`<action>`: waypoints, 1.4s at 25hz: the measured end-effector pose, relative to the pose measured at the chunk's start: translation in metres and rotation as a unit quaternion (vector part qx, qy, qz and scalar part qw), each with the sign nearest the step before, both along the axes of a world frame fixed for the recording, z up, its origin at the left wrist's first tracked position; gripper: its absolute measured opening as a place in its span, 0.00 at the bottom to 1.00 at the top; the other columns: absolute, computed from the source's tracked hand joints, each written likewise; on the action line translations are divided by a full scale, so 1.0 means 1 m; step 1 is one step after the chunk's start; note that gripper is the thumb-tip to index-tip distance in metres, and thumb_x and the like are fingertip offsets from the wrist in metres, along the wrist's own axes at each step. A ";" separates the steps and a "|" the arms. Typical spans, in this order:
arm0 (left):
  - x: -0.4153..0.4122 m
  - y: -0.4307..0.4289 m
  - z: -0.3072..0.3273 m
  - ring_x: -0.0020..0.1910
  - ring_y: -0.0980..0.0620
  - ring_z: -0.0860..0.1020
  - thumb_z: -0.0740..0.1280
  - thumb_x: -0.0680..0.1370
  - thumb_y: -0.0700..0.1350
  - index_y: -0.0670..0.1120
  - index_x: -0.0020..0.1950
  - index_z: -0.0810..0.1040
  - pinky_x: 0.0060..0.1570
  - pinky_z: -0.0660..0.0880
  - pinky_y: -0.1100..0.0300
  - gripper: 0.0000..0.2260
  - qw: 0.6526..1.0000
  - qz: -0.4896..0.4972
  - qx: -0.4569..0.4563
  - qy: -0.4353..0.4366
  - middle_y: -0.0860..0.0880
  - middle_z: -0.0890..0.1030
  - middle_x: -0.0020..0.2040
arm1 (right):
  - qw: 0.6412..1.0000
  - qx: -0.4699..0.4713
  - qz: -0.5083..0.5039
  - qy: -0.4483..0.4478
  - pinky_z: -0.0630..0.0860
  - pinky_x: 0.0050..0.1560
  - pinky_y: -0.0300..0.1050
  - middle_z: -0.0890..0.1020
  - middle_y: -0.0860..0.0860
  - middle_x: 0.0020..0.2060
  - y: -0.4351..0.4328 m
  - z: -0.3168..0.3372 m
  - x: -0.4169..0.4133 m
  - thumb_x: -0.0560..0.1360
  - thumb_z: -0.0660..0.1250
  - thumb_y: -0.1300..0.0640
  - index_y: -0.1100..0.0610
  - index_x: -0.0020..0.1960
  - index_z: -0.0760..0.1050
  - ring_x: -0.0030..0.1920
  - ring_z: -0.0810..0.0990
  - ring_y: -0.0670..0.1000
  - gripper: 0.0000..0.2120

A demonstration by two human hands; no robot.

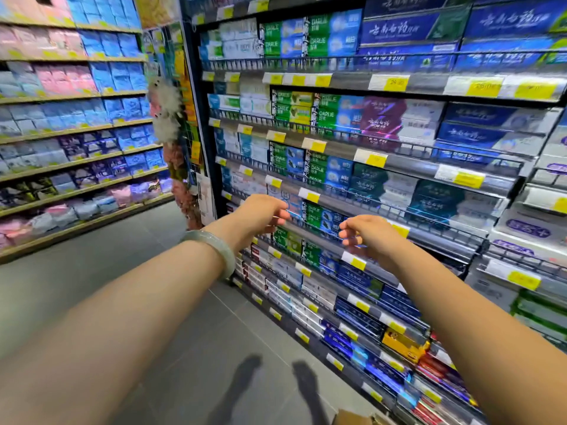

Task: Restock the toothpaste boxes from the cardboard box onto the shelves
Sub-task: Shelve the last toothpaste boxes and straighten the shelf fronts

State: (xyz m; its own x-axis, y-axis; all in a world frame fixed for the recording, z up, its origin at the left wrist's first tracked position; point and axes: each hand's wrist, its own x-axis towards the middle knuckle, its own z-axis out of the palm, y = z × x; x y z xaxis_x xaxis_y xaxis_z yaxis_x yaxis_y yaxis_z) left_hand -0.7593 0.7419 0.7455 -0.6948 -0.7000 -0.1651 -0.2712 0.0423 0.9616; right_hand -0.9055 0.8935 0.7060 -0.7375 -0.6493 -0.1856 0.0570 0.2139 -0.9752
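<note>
While both my arms stretch toward the shelves (pixel 399 179), my left hand (pixel 264 213) and right hand (pixel 365 234) hover apart before the green-and-blue toothpaste boxes (pixel 319 219) — fingers loosely curled and spread, gripping nothing. A pale bangle (pixel 214 250) circles my left wrist. The boxes sit stacked behind a wire rail, yellow price tags (pixel 313 196) along the edges. Down at the bottom edge, a corner of the cardboard box (pixel 356 418) shows on the grey floor (pixel 184 332).
</note>
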 end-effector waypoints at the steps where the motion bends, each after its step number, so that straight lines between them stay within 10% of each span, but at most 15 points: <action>1: -0.002 -0.013 -0.002 0.33 0.56 0.75 0.61 0.80 0.42 0.43 0.53 0.77 0.31 0.70 0.65 0.07 1.000 -0.004 0.004 0.005 0.49 0.79 0.38 | 1.000 0.002 -0.005 0.004 0.72 0.38 0.44 0.77 0.54 0.34 -0.012 0.001 -0.003 0.78 0.61 0.62 0.61 0.45 0.75 0.32 0.73 0.51 0.06; 18: -0.141 -0.308 0.039 0.43 0.52 0.77 0.60 0.80 0.47 0.44 0.58 0.76 0.48 0.73 0.58 0.11 0.997 -0.037 -0.062 -0.014 0.49 0.80 0.46 | 0.999 0.001 -0.044 0.028 0.71 0.28 0.38 0.77 0.53 0.31 -0.317 0.033 -0.164 0.78 0.60 0.62 0.59 0.43 0.74 0.29 0.73 0.48 0.07; 24: -0.243 -0.342 0.034 0.38 0.54 0.75 0.59 0.81 0.43 0.42 0.59 0.76 0.38 0.70 0.62 0.10 0.993 -0.107 -0.043 0.037 0.49 0.78 0.42 | 0.989 -0.005 -0.120 0.086 0.68 0.28 0.38 0.77 0.53 0.30 -0.332 0.038 -0.222 0.78 0.60 0.63 0.56 0.38 0.73 0.28 0.71 0.49 0.10; 32: -0.360 -0.347 0.047 0.41 0.49 0.73 0.57 0.78 0.38 0.45 0.64 0.72 0.35 0.67 0.61 0.15 0.973 -0.130 -0.164 0.099 0.47 0.75 0.51 | 0.887 0.023 -0.411 0.208 0.79 0.49 0.59 0.83 0.55 0.37 -0.320 0.048 -0.275 0.69 0.60 0.51 0.50 0.35 0.75 0.41 0.80 0.60 0.08; 35: -0.385 -0.346 0.045 0.50 0.41 0.76 0.57 0.77 0.37 0.48 0.54 0.72 0.43 0.71 0.56 0.11 0.968 -0.154 -0.158 0.124 0.43 0.78 0.56 | 0.830 0.053 -0.506 0.228 0.70 0.45 0.47 0.79 0.52 0.41 -0.319 0.068 -0.259 0.76 0.59 0.56 0.53 0.43 0.73 0.44 0.76 0.58 0.06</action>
